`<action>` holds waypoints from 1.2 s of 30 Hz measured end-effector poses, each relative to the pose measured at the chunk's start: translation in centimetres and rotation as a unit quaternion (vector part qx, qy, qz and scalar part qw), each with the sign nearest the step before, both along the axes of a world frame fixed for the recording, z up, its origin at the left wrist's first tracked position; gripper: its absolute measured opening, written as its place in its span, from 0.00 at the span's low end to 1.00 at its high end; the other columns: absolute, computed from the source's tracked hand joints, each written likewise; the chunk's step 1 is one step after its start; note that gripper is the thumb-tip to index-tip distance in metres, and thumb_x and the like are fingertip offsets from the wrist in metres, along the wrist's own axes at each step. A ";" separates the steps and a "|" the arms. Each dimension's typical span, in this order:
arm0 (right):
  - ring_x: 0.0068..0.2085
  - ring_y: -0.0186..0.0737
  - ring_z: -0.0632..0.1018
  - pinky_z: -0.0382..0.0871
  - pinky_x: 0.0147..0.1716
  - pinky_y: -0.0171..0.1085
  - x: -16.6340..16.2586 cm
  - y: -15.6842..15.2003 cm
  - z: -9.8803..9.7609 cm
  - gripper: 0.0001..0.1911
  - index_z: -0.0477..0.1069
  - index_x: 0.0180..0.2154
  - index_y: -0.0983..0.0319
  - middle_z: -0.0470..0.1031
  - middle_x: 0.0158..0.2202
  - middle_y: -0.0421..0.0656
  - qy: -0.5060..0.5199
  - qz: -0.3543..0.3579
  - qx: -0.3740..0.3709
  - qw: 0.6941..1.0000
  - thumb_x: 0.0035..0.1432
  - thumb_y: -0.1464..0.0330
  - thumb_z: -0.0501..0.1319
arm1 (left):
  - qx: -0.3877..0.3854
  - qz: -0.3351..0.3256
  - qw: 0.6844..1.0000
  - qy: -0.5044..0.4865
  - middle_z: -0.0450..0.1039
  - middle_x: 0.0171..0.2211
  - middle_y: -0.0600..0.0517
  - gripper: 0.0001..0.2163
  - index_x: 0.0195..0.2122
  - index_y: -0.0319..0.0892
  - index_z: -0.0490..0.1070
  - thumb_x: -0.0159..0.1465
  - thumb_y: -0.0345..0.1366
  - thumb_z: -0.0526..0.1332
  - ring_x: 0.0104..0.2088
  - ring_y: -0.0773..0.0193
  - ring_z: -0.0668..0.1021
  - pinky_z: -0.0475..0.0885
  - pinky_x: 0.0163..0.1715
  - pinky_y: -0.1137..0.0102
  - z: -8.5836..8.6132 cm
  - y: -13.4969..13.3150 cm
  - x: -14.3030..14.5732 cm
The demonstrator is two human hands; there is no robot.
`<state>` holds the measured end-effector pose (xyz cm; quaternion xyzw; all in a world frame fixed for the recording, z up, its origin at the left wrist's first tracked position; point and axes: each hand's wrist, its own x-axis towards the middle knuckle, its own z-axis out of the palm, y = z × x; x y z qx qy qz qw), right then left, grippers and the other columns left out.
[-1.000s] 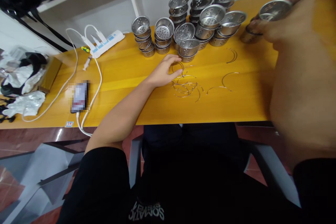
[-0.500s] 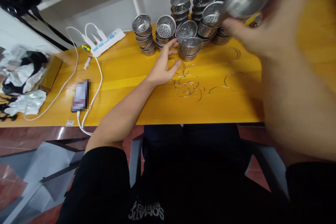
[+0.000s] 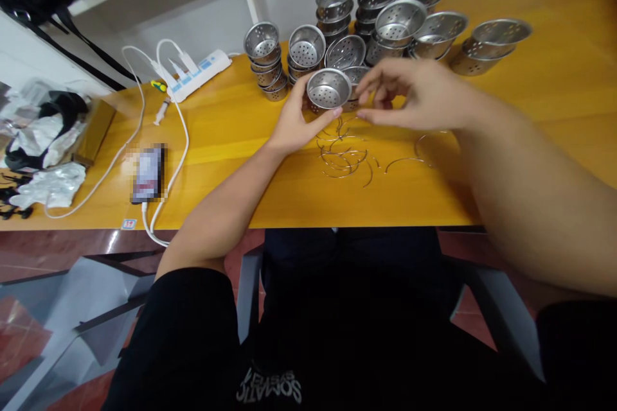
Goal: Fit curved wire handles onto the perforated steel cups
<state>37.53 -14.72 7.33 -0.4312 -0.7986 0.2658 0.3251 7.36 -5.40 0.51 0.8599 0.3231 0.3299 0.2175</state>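
Observation:
A perforated metal cup (image 3: 330,90) is held in my left hand (image 3: 299,121), with the thumb along its near side and the fingers round its left. Just right of it, my right hand (image 3: 419,95) hovers with curled fingers and the thumb apart from them. Nothing shows between them. Partly hidden behind the held cup stands another metal cup (image 3: 357,74). Several thin curved wires (image 3: 343,160) lie loose on the table below both hands.
Stacks of perforated cups (image 3: 263,45) line the back of the wooden table (image 3: 216,173), reaching to a short stack (image 3: 486,48) at the right. A power strip (image 3: 200,77), white cables, a syringe (image 3: 162,112) and a phone (image 3: 148,174) lie to the left.
My right hand has come down and left from the upper right, where it held a blurred metal cup. My left hand, earlier spread beside the cups, now has a cup in it.

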 end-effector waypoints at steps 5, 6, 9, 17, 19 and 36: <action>0.51 0.63 0.90 0.87 0.58 0.62 0.3 2.2 -2.2 0.19 0.91 0.64 0.53 0.93 0.58 0.54 -0.154 0.073 -0.005 0.985 0.80 0.54 0.73 | 0.021 0.012 1.000 -0.005 0.68 0.89 0.35 0.59 0.97 0.56 0.46 0.78 0.89 0.50 0.89 0.36 0.76 0.74 0.91 0.43 -0.5 1.0 -0.5; 0.54 0.65 0.91 0.86 0.60 0.63 0.0 2.6 -2.7 0.18 0.92 0.64 0.55 0.92 0.61 0.56 -0.187 0.066 0.006 0.980 0.80 0.57 0.71 | 0.023 0.007 1.000 -0.014 0.69 0.88 0.35 0.59 0.97 0.55 0.47 0.78 0.88 0.53 0.88 0.36 0.76 0.75 0.90 0.44 -0.9 1.4 -0.5; 0.60 0.68 0.91 0.85 0.65 0.62 -0.7 3.3 -3.5 0.17 0.92 0.61 0.58 0.92 0.64 0.59 -0.249 0.036 0.032 0.967 0.82 0.61 0.66 | 0.035 -0.021 0.998 -0.053 0.72 0.86 0.35 0.57 0.95 0.54 0.50 0.79 0.85 0.61 0.86 0.35 0.78 0.76 0.89 0.42 -2.8 3.3 -0.5; 0.44 0.58 0.87 0.75 0.44 0.50 -2.0 2.2 -2.3 0.09 0.87 0.49 0.56 0.91 0.45 0.52 -0.360 -0.002 0.012 0.933 0.78 0.66 0.66 | 0.091 -0.070 0.990 -0.087 0.75 0.81 0.37 0.52 0.94 0.56 0.52 0.82 0.78 0.66 0.83 0.39 0.81 0.77 0.87 0.45 -5.8 6.1 -0.3; 0.43 0.56 0.85 0.71 0.41 0.49 -2.5 1.7 -1.7 0.04 0.84 0.46 0.56 0.89 0.45 0.51 -0.378 -0.003 0.009 0.926 0.75 0.65 0.69 | 0.090 -0.073 0.989 -0.095 0.77 0.79 0.38 0.52 0.93 0.55 0.55 0.81 0.78 0.68 0.81 0.38 0.83 0.79 0.85 0.45 -5.7 6.1 -0.4; 0.33 0.42 0.83 0.85 0.39 0.47 0.2 0.7 -0.1 0.25 0.92 0.51 0.57 0.86 0.35 0.44 0.101 -0.014 -0.031 0.994 0.75 0.43 0.85 | 0.111 -0.087 0.985 -0.101 0.69 0.85 0.39 0.53 0.95 0.59 0.42 0.83 0.76 0.66 0.85 0.40 0.79 0.73 0.91 0.46 -7.0 7.8 -0.6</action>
